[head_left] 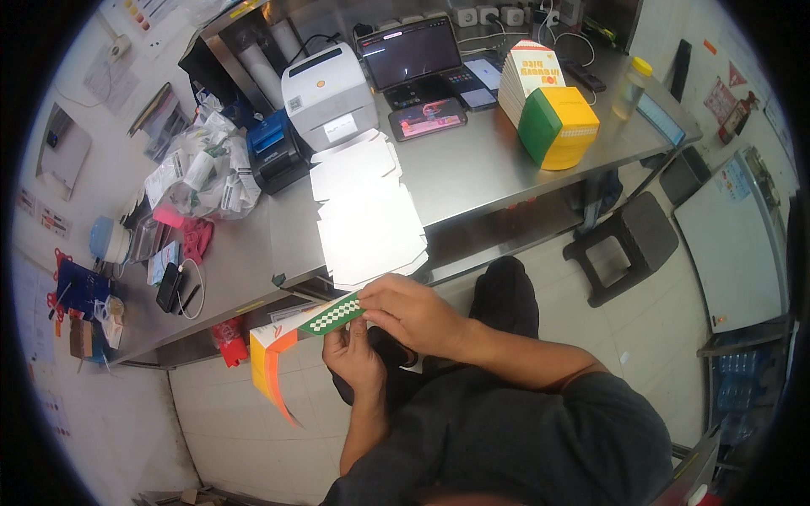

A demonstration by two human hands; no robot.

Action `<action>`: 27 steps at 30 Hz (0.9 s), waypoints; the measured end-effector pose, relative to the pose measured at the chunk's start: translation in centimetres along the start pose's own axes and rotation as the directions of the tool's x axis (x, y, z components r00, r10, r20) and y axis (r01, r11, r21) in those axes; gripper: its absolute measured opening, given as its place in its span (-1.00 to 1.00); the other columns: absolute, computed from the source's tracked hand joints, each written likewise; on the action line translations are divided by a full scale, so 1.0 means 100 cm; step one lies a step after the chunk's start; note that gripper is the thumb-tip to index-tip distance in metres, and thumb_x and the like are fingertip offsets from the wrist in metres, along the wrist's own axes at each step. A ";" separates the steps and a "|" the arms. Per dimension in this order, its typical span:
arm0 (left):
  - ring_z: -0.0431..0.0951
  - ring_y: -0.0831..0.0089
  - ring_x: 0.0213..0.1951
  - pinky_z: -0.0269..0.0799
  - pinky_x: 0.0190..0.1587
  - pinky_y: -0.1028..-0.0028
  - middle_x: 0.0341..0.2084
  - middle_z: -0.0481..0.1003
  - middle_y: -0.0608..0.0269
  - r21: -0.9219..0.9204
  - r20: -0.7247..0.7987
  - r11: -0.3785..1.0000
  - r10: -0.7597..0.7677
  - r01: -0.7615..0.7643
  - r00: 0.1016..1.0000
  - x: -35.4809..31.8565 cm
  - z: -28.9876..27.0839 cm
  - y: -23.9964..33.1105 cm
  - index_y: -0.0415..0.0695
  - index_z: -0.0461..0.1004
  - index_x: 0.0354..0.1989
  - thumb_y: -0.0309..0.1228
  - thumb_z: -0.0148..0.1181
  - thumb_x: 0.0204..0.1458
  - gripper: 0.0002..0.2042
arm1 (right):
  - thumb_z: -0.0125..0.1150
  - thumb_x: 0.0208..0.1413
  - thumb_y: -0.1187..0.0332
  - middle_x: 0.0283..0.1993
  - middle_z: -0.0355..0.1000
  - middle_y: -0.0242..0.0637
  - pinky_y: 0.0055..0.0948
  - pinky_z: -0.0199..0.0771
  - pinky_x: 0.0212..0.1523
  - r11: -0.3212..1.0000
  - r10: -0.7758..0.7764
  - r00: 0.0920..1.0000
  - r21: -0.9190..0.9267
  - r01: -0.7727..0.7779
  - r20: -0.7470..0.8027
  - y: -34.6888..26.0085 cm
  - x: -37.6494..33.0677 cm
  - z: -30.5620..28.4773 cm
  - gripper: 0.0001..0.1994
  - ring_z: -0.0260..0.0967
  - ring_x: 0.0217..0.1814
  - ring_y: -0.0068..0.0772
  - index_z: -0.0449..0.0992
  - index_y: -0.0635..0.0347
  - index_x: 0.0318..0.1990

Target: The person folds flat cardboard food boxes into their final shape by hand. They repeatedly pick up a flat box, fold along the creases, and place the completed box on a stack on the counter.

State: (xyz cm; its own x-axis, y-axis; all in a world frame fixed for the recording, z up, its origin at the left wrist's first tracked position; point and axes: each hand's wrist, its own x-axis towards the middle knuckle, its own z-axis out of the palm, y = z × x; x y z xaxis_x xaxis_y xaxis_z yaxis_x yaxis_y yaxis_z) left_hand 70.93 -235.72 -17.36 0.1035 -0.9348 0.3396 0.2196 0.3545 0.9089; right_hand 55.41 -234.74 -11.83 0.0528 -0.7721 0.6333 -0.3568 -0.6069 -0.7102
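Printed carton [283, 340], part-folded by my reckoning, was in both my hands before the metal counter [468, 181], the broadest thing around me. On that counter lay a pile of flat white blanks [367, 211], none shaped, so much folding seemed left. Farther right stood a nested batch of white cartons [536, 78] and a green-and-yellow carton [572, 128], which I judged done. On my own piece, the yellow-orange flap [259, 364] drooped open at the left, apparently unfinished. Finer work lay at the green checked panel [332, 316]: my right hand [413, 316] had its grip clamped on the right end, my left hand [354, 363] pinched the lower edge.
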 end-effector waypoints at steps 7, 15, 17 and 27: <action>0.62 0.45 -0.21 0.61 -0.08 0.46 -0.17 0.60 0.13 -0.105 0.056 0.987 -0.120 0.126 0.991 0.006 -0.001 0.000 -0.31 0.49 -0.08 -0.51 0.25 0.35 -0.88 | 0.32 0.25 0.45 0.03 0.54 -0.13 -0.25 0.58 -0.04 0.977 0.156 0.988 0.144 -0.157 0.016 0.006 0.003 -0.008 -0.89 0.57 -0.06 -0.21 0.66 0.33 -0.19; 0.60 0.45 -0.32 0.60 -0.25 0.50 -0.18 0.61 0.13 -0.332 0.191 0.923 -0.134 0.193 0.972 0.011 -0.011 -0.010 -0.28 0.46 -0.01 -0.53 0.32 0.30 -0.80 | 0.29 0.29 0.47 0.08 0.55 -0.14 -0.36 0.59 -0.10 0.884 0.290 0.941 0.327 -0.334 0.177 0.002 0.006 -0.011 -0.87 0.59 -0.18 -0.37 0.65 0.39 -0.19; 0.63 0.42 -0.26 0.63 -0.20 0.49 -0.13 0.61 0.10 -0.411 0.200 0.877 -0.178 0.248 0.963 0.011 -0.011 -0.013 -0.29 0.46 0.05 -0.55 0.32 0.28 -0.76 | 0.30 0.29 0.47 0.08 0.55 -0.13 -0.33 0.60 -0.07 0.910 0.269 0.939 0.264 -0.321 0.215 0.002 0.006 -0.011 -0.88 0.60 -0.13 -0.30 0.65 0.38 -0.19; 0.64 0.29 0.11 0.66 0.20 0.37 0.11 0.56 0.04 -0.597 0.247 0.739 -0.202 0.313 0.948 0.007 -0.024 -0.022 -0.28 0.42 0.20 -0.59 0.24 0.31 -0.69 | 0.32 0.26 0.48 0.06 0.53 -0.08 -0.23 0.57 0.08 0.987 0.060 0.994 0.141 -0.072 0.087 0.002 0.002 0.000 -0.88 0.55 0.05 -0.08 0.61 0.40 -0.21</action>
State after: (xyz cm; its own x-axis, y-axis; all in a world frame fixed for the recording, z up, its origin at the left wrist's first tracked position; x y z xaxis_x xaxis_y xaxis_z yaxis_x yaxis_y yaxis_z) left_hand 72.86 -237.13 -19.65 -0.1858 -0.9624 0.1980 0.7739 -0.0191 0.6331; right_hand 55.36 -235.04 -11.85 0.1119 -0.8206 0.5605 -0.2243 -0.5703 -0.7902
